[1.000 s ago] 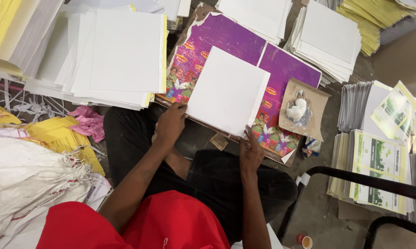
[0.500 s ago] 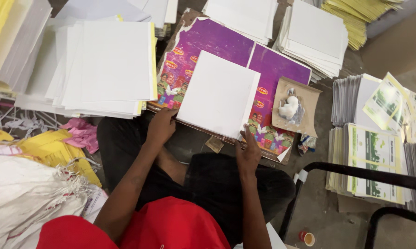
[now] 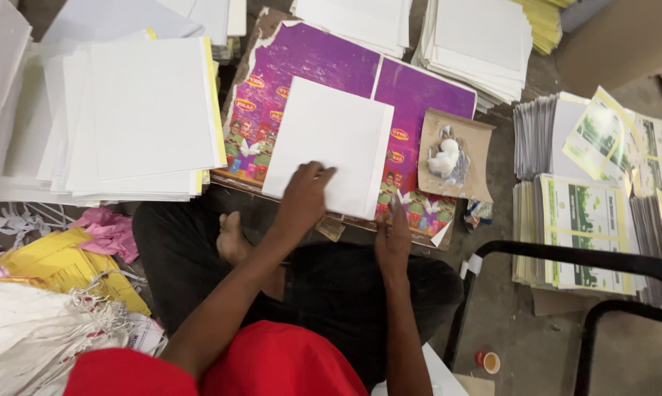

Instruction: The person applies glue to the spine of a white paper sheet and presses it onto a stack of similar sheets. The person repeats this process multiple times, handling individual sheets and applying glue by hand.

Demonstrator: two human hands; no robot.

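A stack of white sheets (image 3: 335,139) lies on a purple printed board (image 3: 309,66) in front of me. My left hand (image 3: 302,202) rests on the stack's near edge, fingers spread over the top sheet. My right hand (image 3: 393,238) presses on the board's near edge, just right of the stack's corner, touching the printed strip. A brown card with a blob of white paste (image 3: 448,158) lies on the board to the right of the stack. Neither hand grips anything.
Tall piles of white sheets (image 3: 140,117) stand at left and at the back (image 3: 477,37). Green-printed paper stacks (image 3: 587,227) sit at right. A black metal frame (image 3: 609,293) crosses the lower right. Yellow sheets and white string (image 3: 52,308) lie at lower left.
My left hand has slid right from the stack's left corner onto its near edge. The view has shifted closer. My right hand stays at the board's edge.
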